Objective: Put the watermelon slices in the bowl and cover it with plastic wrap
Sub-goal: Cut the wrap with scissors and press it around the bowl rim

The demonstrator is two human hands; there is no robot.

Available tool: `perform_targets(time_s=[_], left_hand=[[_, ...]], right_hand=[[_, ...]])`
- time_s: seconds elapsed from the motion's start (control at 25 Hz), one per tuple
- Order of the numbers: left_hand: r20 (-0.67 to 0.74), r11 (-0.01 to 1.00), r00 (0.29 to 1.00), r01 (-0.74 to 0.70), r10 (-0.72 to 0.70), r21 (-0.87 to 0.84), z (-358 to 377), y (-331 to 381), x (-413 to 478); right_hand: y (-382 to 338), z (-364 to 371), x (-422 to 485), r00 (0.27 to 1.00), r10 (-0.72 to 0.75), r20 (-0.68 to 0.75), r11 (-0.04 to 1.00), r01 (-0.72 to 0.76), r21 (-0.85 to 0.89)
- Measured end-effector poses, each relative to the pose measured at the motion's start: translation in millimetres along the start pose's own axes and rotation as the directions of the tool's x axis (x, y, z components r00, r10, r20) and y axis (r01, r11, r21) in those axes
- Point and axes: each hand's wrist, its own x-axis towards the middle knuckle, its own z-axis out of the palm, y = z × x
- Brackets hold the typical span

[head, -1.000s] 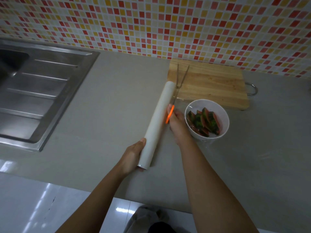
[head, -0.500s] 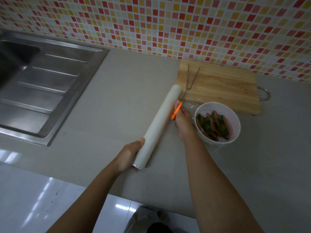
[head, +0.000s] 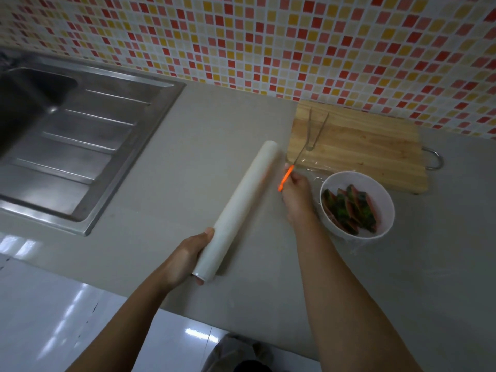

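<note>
Both hands are busy: the left hand point(head: 188, 253) wraps round the near end of the plastic wrap roll point(head: 241, 208), and the right hand point(head: 296, 200) grips orange-handled scissors point(head: 286, 179), blades spread, beside it. The watermelon slices point(head: 349, 210) already sit in the bowl point(head: 357, 173) on the counter. Film point(head: 311, 167) seems drawn over it — cutting free and sealing look to remain. A cutting board point(head: 362, 146) lies just behind.

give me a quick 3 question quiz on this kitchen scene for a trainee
1. True or false: the watermelon slices lie in the bowl.
2. The left hand grips: A the roll, B the bowl, C the watermelon slices.
3. Fill in: the right hand holds orange-handled ____.
Key: 1 true; 2 A; 3 scissors.
</note>
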Motion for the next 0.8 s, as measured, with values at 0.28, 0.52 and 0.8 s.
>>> perform_targets(time_s=[0.28,0.52,0.8], left_hand=[[-0.139,0.984,0.979,-0.131,0.147,0.124,-5.0,13.2,18.8],[-0.231,0.959,0.955,-0.127,0.188,0.255,-6.5,9.3,30.0],[-0.105,0.709,0.92,-0.214,0.377,0.672,-15.4,5.6,30.4]], right_hand=[[21.1,19.3,-63.1,0.981,-0.192,-0.036,0.718,0.115,-0.687],[19.9,18.7,-73.1,0.989,-0.135,-0.051,0.696,0.058,-0.716],[23.7,12.3,-78.1,0.971,-0.234,-0.04,0.782,0.164,-0.602]])
